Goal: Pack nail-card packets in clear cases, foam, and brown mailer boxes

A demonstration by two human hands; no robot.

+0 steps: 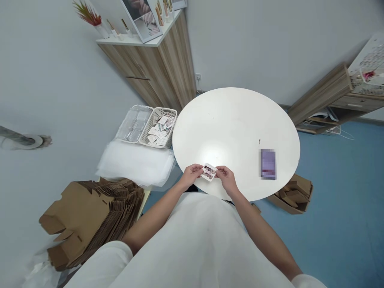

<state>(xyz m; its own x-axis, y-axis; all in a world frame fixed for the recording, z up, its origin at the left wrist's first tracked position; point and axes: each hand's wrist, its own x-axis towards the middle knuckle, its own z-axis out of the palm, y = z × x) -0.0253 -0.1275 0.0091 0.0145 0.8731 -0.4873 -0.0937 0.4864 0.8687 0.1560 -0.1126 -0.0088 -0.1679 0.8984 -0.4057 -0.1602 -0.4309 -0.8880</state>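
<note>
Both my hands hold a small white card of press-on nails (209,172) just above the near edge of the round white table (234,120). My left hand (192,174) pinches the card's left end with closed fingers. My right hand (226,177) pinches its right end the same way. The card shows rows of dark and pinkish nails.
A blurred purple object (268,163) lies on the table's right side. Left of the table stand a white basket of small packets (159,128), clear plastic trays (134,124), a pile of plastic bags (135,162) and stacked flat cardboard boxes (96,216). More cardboard (292,194) lies on the blue floor.
</note>
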